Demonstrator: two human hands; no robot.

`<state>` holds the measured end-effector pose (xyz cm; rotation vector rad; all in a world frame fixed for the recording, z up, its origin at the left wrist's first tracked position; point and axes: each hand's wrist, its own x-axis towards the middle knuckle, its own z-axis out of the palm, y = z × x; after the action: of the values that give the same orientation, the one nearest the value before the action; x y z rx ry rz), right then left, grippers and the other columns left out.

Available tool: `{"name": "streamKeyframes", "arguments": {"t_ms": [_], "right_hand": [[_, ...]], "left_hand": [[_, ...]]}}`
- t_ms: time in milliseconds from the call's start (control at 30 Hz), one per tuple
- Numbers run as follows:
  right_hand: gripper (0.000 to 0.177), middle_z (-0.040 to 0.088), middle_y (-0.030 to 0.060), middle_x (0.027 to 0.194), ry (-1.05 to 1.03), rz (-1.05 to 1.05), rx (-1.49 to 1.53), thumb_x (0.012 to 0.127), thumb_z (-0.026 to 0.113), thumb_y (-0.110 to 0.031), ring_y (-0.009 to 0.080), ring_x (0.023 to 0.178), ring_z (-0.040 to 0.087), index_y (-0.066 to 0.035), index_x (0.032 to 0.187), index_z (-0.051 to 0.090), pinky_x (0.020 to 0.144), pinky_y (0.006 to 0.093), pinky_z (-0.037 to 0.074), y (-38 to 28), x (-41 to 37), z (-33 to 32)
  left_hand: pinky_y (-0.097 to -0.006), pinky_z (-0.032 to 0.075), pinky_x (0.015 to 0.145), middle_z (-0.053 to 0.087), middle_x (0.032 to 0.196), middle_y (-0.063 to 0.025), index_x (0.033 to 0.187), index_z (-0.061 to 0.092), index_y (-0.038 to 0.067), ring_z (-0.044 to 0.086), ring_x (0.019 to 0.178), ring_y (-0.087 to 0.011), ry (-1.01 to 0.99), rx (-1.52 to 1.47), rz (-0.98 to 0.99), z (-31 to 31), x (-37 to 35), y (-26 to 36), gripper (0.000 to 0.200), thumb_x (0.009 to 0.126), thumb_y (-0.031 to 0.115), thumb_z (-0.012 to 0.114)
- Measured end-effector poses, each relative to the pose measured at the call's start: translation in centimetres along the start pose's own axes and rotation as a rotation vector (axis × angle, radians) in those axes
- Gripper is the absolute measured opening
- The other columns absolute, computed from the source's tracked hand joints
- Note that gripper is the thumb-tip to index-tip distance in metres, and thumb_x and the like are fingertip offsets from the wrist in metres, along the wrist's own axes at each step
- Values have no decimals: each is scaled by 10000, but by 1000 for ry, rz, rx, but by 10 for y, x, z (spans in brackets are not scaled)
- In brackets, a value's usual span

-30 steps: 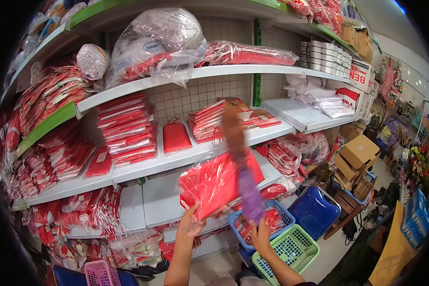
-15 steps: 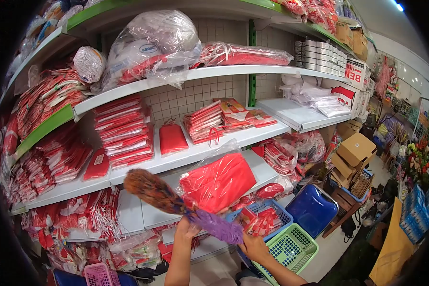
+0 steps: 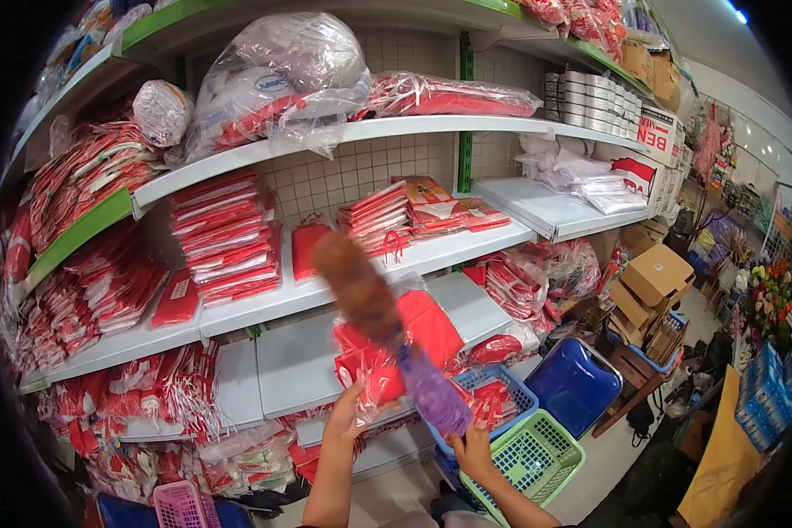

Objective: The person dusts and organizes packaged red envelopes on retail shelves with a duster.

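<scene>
My right hand [image 3: 473, 451] is wrapped round the lower end of a feather duster [image 3: 435, 387], purple there and brown toward its blurred top, which points up and left. The duster crosses in front of a red cloth packet in clear plastic [image 3: 431, 321]. At that packet's lower left corner, my left hand [image 3: 347, 412] pinches the plastic. Part of the packet lies behind the duster. Beyond it runs a white shelf [image 3: 295, 374].
Stacks of red-and-white packets [image 3: 224, 242] stand on the shelf above. Low on the right are a blue basket [image 3: 526, 407] with red packets, a green basket [image 3: 550, 440] and a blue chair [image 3: 575, 387]. A pink basket [image 3: 180, 506] is at lower left.
The duster has swung more upright, its brown end moving right and up, with my right hand slightly further right. The red packet has shifted and creased.
</scene>
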<state>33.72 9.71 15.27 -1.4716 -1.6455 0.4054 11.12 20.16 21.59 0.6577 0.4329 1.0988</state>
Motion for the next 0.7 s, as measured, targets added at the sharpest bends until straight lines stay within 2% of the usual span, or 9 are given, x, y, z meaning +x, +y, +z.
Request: {"name": "streamKeyframes", "arguments": {"t_ms": [100,200,333,400,433,467,567,633,700], "right_hand": [[335,591,243,744,100,2,-3,805,583,-163,409,675,584,7,1083,503,592,463,447,-10,-6,11],[293,583,244,701,-26,-78,-32,824,572,-165,407,630,584,23,1039,507,555,443,436,-10,-1,-7],[297,587,217,695,102,202,79,867,544,-185,335,613,599,22,1074,496,578,397,444,10,15,-13],[241,553,117,659,323,77,198,875,544,-172,229,541,518,10,1023,489,523,352,408,17,31,-11],[216,536,67,640,431,13,260,879,544,-166,177,505,478,5,997,485,495,330,390,23,40,-7],[323,605,185,861,247,234,327,896,487,-193,255,749,596,44,1114,476,676,355,445,45,37,-6],[123,485,22,630,324,352,540,882,490,-118,122,500,422,-21,956,498,465,262,356,89,37,22],[128,467,26,601,469,146,244,881,445,-166,136,439,407,-47,860,488,402,270,327,122,24,60],[175,461,39,586,216,541,701,883,421,-194,157,424,418,-36,823,467,389,306,339,133,11,79]], "left_hand": [[-600,377,907,465,1291,-129,1302,387,149,462,1146,-381,-80,27,-18,-1,5,1,433,898,269,488],[-594,368,946,463,1282,-187,1263,387,17,448,1166,-396,222,30,32,14,-3,10,439,910,259,483],[-669,326,920,393,1350,-173,1331,323,73,377,1204,-452,-231,-143,-59,-36,12,-3,491,902,256,478],[-670,316,928,367,1365,-190,1343,305,76,347,1213,-481,-378,-171,-74,-25,5,1,508,902,256,479],[-670,310,934,353,1370,-201,1350,288,78,324,1216,-503,-331,-117,-76,-22,4,4,520,900,256,480],[-669,304,939,338,1374,-213,1358,272,80,301,1219,-524,-282,-65,-79,-19,3,5,534,899,255,481],[-669,284,957,276,1390,-252,1373,229,87,245,1220,-571,-182,-122,-156,-39,11,-2,567,894,245,489],[-665,272,970,229,1400,-272,1379,199,86,223,1222,-584,-113,-234,-212,-51,16,-9,586,896,246,490],[-655,264,984,182,1410,-285,1385,165,80,211,1227,-583,-19,-351,-251,-56,21,-12,604,904,258,486]]}}
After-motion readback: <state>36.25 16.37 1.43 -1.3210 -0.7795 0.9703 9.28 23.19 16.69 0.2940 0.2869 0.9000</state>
